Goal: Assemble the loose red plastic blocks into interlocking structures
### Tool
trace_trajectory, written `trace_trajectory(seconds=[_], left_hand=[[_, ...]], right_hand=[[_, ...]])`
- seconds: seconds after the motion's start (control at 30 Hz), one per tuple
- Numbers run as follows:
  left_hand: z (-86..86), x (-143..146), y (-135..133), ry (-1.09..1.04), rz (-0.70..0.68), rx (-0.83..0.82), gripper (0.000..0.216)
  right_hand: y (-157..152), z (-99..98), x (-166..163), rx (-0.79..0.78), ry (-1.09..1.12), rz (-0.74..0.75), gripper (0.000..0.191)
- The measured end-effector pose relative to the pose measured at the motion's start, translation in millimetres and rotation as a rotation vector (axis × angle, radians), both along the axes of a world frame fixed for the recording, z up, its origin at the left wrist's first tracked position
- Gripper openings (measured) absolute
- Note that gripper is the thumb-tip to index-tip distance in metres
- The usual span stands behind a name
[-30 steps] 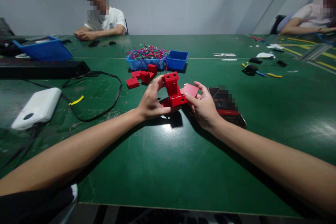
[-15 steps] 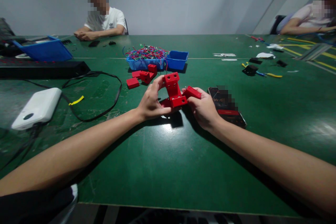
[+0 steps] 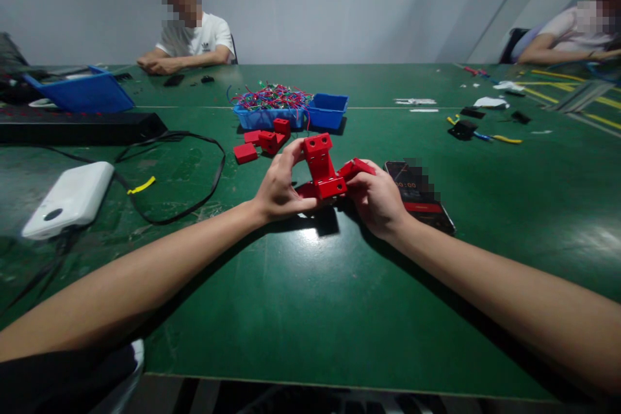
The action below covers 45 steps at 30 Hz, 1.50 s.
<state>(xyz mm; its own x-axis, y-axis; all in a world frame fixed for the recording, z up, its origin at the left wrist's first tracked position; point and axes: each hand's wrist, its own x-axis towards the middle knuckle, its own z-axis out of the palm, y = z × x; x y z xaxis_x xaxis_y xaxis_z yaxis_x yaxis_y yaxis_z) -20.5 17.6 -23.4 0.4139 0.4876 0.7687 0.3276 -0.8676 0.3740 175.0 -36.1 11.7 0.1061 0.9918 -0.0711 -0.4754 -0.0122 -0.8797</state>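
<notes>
My left hand [image 3: 279,187] grips a red block assembly [image 3: 321,165] with round holes, held upright just above the green table [image 3: 301,297]. My right hand [image 3: 376,197] is closed on a smaller red piece [image 3: 358,168] pressed against the assembly's right side. Several loose red blocks [image 3: 264,139] lie on the table just beyond my left hand.
Two blue bins [image 3: 291,113], one heaped with coloured wires, stand behind the blocks. A phone [image 3: 420,194] lies right of my right hand. A white power bank [image 3: 68,197] with a black cable [image 3: 194,168] is at left. One person sits across the table, another at far right.
My right hand turned the red piece from flat face up to edge on and closed it in against the assembly. My left hand held still.
</notes>
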Motion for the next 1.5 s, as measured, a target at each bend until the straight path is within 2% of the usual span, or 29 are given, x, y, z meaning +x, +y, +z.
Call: trace_trajectory(seconds=[0.2, 0.43, 0.63, 0.83, 1.0, 1.27, 1.5], left_hand=[[1.3, 0, -2, -0.014, 0.016, -0.009, 0.109], [0.3, -2, 0, 0.016, -0.005, 0.005, 0.108], [0.6, -3, -1, 0.028, 0.028, -0.006, 0.111], [-0.7, -4, 0, 0.024, 0.007, -0.013, 0.108], [-1.9, -5, 2, 0.036, 0.019, -0.017, 0.108], [0.0, -2, 0, 0.003, 0.125, -0.082, 0.110], [-2.1, -2, 1, 0.003, 0.124, -0.073, 0.112]], right_hand=[[1, -2.9, 3, 0.003, 0.029, -0.004, 0.020], [4, -7.1, 1, 0.013, -0.027, -0.018, 0.032], [5, -10.1, 2, 0.063, -0.053, -0.035, 0.030], [3, -9.8, 3, 0.018, -0.064, -0.006, 0.031], [2, -8.6, 0, 0.041, -0.055, -0.036, 0.033], [1, -12.3, 0, 0.124, -0.134, -0.016, 0.036], [-1, -10.6, 0, 0.110, -0.166, -0.002, 0.042]])
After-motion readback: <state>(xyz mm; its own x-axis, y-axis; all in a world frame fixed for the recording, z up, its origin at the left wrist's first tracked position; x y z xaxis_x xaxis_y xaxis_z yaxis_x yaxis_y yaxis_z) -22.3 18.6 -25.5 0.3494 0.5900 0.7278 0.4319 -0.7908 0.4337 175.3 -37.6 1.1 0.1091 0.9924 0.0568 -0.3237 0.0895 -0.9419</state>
